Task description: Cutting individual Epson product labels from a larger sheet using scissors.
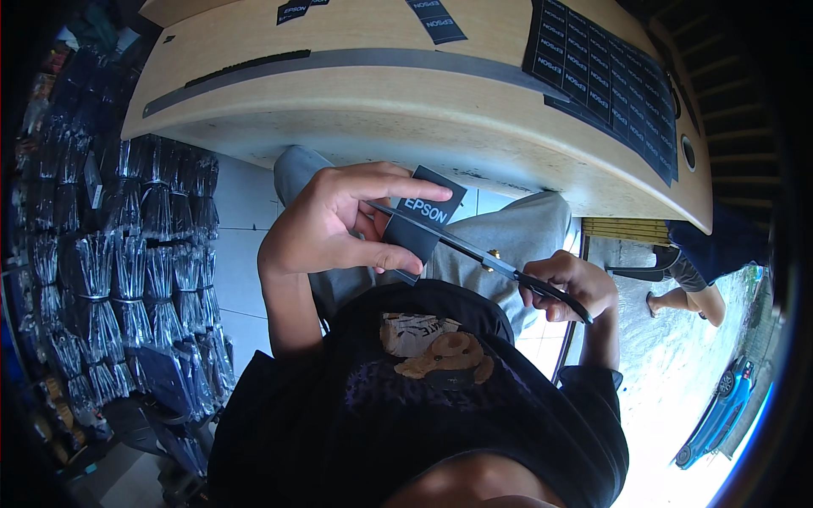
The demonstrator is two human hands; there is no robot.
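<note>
Between thumb and fingers, my left hand (326, 222) grips a dark label piece (412, 234) with pale lettering, held above my lap. My right hand (569, 286) is closed round the black handles of a pair of scissors (489, 259). The scissor blades point left and lie across the label, below its lettering. One blade passes over the front of the label, and its tip reaches near my left fingers. Whether the blades are cutting at this moment cannot be made out.
A wooden table (356, 106) spans the far side. A long metal ruler (364, 57), a dark label strip (438, 20) and printed label sheets (601, 76) lie on it. Plastic-wrapped dark bundles (127, 271) are stacked at left. At right, a person's leg (699, 298) and a blue car (718, 413) show outside.
</note>
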